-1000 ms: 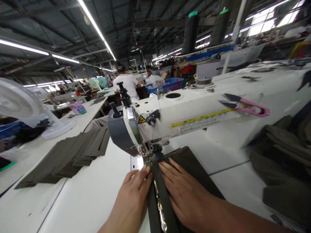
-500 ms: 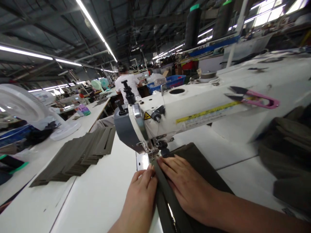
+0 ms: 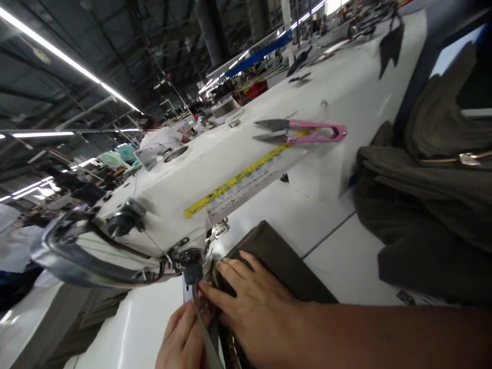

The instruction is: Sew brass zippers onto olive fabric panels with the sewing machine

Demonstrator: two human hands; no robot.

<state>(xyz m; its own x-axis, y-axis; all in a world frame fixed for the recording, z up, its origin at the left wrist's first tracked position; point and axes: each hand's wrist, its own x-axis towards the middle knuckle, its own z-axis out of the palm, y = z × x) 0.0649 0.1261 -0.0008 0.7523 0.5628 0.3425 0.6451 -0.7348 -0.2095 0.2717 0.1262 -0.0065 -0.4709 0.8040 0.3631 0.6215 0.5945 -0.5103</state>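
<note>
Dark olive fabric (image 3: 282, 261), gold zipper (image 3: 232, 348), white sewing machine (image 3: 234, 148), pink-handled snips (image 3: 305, 123), dark-marked yellow strip (image 3: 238, 179)

Bright tube lights (image 3: 54, 49), dim ceiling (image 3: 107, 31)

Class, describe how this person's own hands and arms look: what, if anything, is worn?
The left hand and right hand are ungloved. The right forearm is bare as far as it shows, with no sleeve, watch or bracelet visible. The left forearm is out of frame.
</note>
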